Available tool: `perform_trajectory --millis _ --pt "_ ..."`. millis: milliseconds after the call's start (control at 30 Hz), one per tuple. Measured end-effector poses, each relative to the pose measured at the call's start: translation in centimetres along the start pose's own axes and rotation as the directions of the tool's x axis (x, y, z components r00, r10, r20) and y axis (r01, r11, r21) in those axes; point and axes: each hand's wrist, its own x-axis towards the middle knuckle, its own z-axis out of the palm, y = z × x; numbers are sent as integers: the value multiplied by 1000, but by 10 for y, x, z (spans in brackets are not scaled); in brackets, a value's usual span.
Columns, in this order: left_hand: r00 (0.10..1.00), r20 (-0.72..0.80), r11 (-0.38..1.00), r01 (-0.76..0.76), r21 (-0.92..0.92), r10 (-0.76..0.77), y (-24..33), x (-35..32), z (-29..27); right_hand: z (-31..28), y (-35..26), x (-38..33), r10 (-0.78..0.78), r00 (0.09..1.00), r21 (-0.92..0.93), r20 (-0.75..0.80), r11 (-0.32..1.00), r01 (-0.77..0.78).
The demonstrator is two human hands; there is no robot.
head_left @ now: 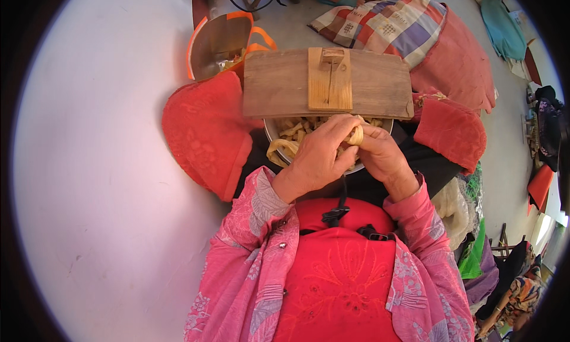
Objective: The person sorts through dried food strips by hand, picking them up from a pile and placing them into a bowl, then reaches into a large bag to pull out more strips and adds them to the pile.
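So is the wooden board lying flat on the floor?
No, the wooden board rests on the rim of the metal bowl in the person's lap.

Two hands, the left hand (314, 158) and the right hand (383, 155), are counted over one metal bowl (279, 141) of pale cut strips, with one wooden board (380, 84) just beyond it, one metal container (217, 42) at far left and one patchwork blanket (386, 21) at far right.

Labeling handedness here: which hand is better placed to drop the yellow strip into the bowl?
Probably the right hand: its fingers pinch the yellow strip directly over the metal bowl. The left hand lies across the bowl, only steadying the strip.
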Motion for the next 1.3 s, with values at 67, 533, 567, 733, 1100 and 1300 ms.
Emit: perform_trajectory --millis 67,533,567,733,1100,1300 --pt "996 38 995 82 49 -84 5 5 -2 3 0 2 -201 979 -313 -44 933 178" --pt "692 402 211 621 -755 -599 8 -16 4 26 -18 11 -757 642 -627 -121 560 542" --pt "711 389 302 637 -709 -586 3 -24 5 23 -20 10 -752 636 -589 -170 595 547" --pt "996 -54 983 75 165 -67 -12 -23 -10 -7 -18 9 -541 817 -433 -197 796 423" --pt "996 59 955 -79 288 64 -19 8 -25 16 -76 -6 -20 997 -867 77 493 76" --pt "856 432 841 438 -317 -283 -20 -4 -43 11 -72 -37 0 984 -898 176 410 160"
